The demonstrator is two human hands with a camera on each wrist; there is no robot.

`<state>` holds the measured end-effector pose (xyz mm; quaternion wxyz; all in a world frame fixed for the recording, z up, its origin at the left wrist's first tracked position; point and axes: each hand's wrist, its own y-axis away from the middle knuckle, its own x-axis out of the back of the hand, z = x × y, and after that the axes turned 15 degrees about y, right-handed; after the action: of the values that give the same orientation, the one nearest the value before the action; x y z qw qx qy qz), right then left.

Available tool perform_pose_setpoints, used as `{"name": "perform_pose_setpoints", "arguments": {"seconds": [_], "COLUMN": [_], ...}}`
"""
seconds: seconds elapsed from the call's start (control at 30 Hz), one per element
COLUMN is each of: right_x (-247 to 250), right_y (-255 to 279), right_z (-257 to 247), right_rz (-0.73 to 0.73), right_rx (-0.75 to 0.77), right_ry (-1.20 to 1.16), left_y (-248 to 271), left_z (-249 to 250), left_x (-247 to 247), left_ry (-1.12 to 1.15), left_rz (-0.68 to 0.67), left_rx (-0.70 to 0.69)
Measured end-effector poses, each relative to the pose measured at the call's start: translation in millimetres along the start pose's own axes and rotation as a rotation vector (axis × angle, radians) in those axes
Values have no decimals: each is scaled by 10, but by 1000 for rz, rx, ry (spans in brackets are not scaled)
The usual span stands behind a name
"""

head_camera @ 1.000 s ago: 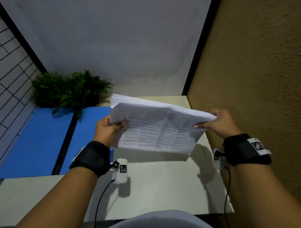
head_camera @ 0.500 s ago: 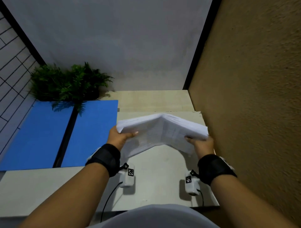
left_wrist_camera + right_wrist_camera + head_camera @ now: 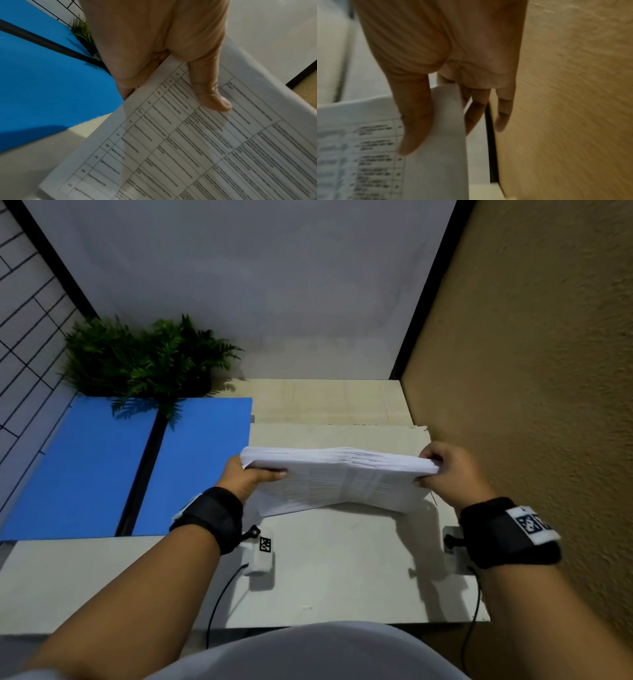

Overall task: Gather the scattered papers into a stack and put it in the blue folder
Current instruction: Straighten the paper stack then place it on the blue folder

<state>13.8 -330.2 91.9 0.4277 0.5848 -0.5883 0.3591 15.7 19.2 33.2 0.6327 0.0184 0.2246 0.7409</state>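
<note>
We grip the stack of papers [image 3: 342, 481] at both short ends. Our left hand [image 3: 245, 479] pinches the left edge, thumb [image 3: 212, 94] on the printed top sheet, fingers under. Our right hand [image 3: 448, 470] clamps the right edge, thumb on top. The stack sags slightly in the middle, its near edge touching or just over the desk [image 3: 342, 570]. The blue folder [image 3: 102, 474] lies open to the left, beside a fern [image 3: 144, 357].

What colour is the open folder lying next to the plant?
Bright blue, with a black spine down the middle; the folder shows best in the head view.
</note>
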Motion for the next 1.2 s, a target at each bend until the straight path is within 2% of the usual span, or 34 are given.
{"name": "perform_pose_setpoints", "arguments": {"seconds": [0.07,0.13,0.23,0.33,0.47,0.53,0.6,0.67,0.77,0.87,1.1,1.2], "right_x": [46,-40,-209,-171,-52,-3,5,-51,-296,-655,-1335,-1561], "right_y": [-19,-27,-45,-64,-24,-17,-17,10,69,104,113,154], "right_z": [-278,-527,-701,-745,-853,-939,-1042,-1174,-1443,-1739,-2100,-2178], "right_rz": [-65,-134,-194,-213,-290,-308,-317,-341,-366,-355,-428,-496], "right_rx": [127,200,260,264,257,210,132,25,-73,-156,-299,-330], "right_ry": [436,585,658,722,714,578,312,-28,-484,-684,-828,-814], "left_y": [-44,-67,-54,10,-9,-28,-55,-79,-126,-138,318,600], "left_z": [-37,-81,-125,-46,199,265,225,137,-56,-219,-430,-590], "left_x": [-7,-10,-12,48,580,1006,1513,1974,2472,2668,2460,2368], "left_ry": [-21,-42,-34,17,110,65,-65,-400,-942,-1212,-1270,-1218], "left_rz": [18,43,59,33,119,260,470,588,499,354,51,0], "left_rx": [40,61,62,-19,-65,-105,-141,-34,217,282,238,210]}}
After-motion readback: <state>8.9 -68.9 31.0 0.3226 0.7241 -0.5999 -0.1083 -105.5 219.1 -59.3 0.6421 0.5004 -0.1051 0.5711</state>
